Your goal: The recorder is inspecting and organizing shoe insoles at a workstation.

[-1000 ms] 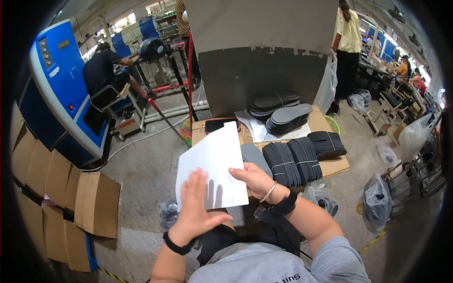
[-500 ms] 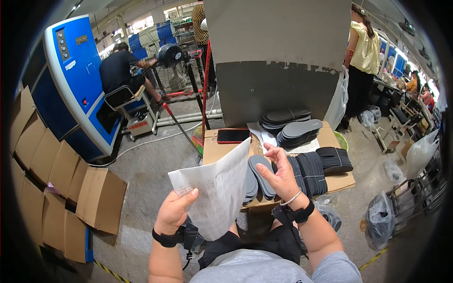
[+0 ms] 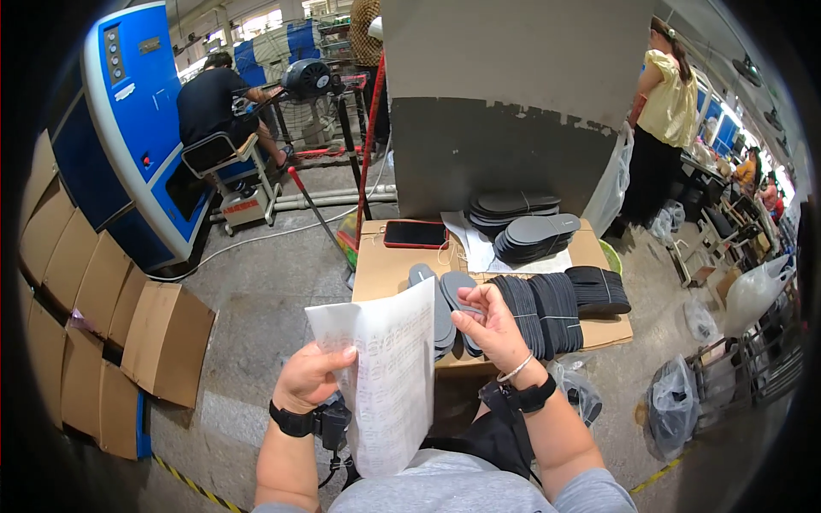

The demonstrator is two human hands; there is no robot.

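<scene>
— So where did the right hand [image 3: 489, 329] sit?
— It was closed on a grey insole [image 3: 463, 301], gripped at the near end, the long axis pointing away from the person toward the bench [image 3: 386, 267].
— And the left hand [image 3: 314, 377]?
— It pinched the printed sheet [image 3: 389, 376] by its left edge, upright, just beside the insole and partly covering the loose insoles [image 3: 439, 315] behind it.
— Which hand was nearer the bundles?
— The right one; the tied dark stacks [image 3: 547, 305] lay just to its right.
</scene>
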